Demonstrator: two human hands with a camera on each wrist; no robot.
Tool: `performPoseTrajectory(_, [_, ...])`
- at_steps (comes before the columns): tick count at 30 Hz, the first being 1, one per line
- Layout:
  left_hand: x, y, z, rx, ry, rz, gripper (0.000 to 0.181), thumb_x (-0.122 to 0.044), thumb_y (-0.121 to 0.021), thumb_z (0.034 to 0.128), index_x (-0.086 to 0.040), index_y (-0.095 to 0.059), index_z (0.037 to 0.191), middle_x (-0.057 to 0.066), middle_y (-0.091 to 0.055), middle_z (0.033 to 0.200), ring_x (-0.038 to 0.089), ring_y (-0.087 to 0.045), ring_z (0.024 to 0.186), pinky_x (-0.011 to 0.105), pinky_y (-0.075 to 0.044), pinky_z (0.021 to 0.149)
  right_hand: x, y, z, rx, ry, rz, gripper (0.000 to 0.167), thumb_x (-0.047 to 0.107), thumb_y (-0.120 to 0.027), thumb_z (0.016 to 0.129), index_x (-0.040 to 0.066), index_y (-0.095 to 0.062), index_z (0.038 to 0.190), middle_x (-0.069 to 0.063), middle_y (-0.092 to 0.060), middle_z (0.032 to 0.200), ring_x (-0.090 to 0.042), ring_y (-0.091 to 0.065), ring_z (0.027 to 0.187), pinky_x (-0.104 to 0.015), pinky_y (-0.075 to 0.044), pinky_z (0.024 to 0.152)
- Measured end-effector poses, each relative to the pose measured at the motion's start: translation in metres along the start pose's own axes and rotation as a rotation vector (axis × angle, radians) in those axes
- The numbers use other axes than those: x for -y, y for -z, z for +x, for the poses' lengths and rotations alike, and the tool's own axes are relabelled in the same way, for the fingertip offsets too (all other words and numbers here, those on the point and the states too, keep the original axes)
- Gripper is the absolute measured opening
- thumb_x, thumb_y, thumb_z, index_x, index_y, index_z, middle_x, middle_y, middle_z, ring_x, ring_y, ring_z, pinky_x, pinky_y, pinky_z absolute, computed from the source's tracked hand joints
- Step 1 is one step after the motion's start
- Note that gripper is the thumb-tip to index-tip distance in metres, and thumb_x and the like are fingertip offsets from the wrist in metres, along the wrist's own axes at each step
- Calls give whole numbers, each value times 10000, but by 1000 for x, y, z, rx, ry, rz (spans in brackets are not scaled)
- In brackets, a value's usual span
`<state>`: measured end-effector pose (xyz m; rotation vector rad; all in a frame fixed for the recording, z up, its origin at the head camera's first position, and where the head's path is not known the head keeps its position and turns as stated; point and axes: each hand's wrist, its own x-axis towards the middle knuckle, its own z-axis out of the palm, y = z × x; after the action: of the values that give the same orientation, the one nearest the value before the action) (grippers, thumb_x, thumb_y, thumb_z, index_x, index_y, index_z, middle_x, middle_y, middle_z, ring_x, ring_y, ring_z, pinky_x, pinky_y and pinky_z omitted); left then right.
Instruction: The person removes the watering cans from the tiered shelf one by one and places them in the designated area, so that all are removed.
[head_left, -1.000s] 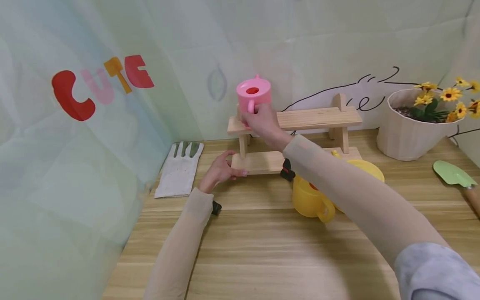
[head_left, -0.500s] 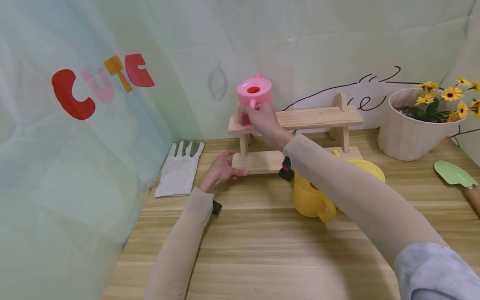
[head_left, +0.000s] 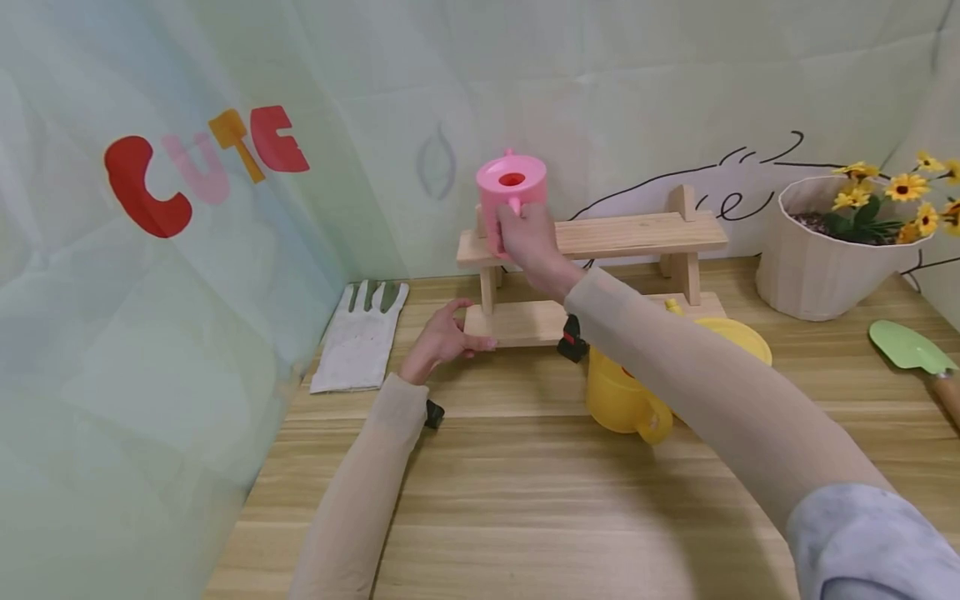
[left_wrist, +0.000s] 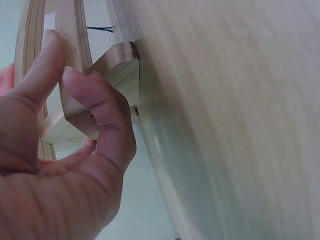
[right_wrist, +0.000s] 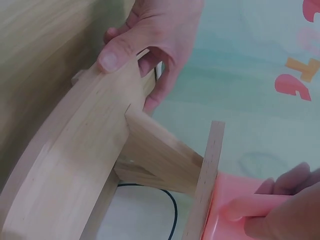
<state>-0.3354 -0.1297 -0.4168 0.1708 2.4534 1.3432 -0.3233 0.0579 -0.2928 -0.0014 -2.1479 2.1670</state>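
Observation:
A pink toy watering can [head_left: 492,197] stands at the left end of the upper board [head_left: 637,234] of a two-tier wooden shelf. My right hand [head_left: 531,243] grips its handle, which faces me; the right wrist view shows fingers curled round the pink handle [right_wrist: 267,205]. My left hand [head_left: 442,336] holds the left end of the lower board [head_left: 525,323], and in the left wrist view fingers bend round the board end [left_wrist: 75,107]. A yellow watering can [head_left: 611,402] sits in front of the shelf, partly hidden by my right forearm.
A white glove [head_left: 356,354] with green fingertips lies left of the shelf. To the right stand a white pot [head_left: 806,279] with yellow flowers and a green trowel [head_left: 903,346]. Wall sheets close off the back and left.
The pink watering can has turned slightly, its handle shifting right and its spout left. My right fingers have moved with it. My left hand stays on the lower board.

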Motion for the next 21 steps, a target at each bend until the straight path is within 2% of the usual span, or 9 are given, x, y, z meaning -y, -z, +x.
performPoseTrajectory(2, [0,0,0,0,4,3,942,-138,-926,891,-61,-376,1652,121,-709,1016,85,-632,611,214,-543,645,-1,0,0,-30,6,-33,283,190,-454,1138,110,-577,897,-29,-545,812,-146,-493,691,-282,-448,648])
performPoseTrajectory(5, [0,0,0,-3,3,0,940,-133,-927,890,-62,-379,1650,108,-691,997,84,-633,613,213,-547,643,-1,0,1,-65,10,-65,230,207,-447,1139,124,-562,957,-9,-527,857,-132,-486,706,-260,-429,624])
performPoseTrajectory(11, [0,0,0,-2,-5,-4,933,-116,-925,889,-58,-383,1647,82,-687,945,78,-627,598,218,-550,638,-1,5,-2,-60,13,-83,231,245,-429,1156,107,-572,1037,-19,-507,886,-149,-489,723,-274,-428,629])
performPoseTrajectory(19, [0,0,0,-5,-18,4,937,-125,-930,885,-54,-387,1645,72,-682,920,86,-627,595,223,-553,641,0,7,-10,-72,32,-108,327,259,-443,1145,105,-545,875,-9,-498,792,-127,-452,649,-252,-392,568])
performPoseTrajectory(21, [0,0,0,-7,-19,8,939,-128,-930,885,-53,-386,1646,71,-688,917,85,-626,594,223,-551,643,0,8,-13,-69,43,-109,325,257,-444,1143,101,-547,877,-11,-504,797,-133,-456,656,-258,-398,577])
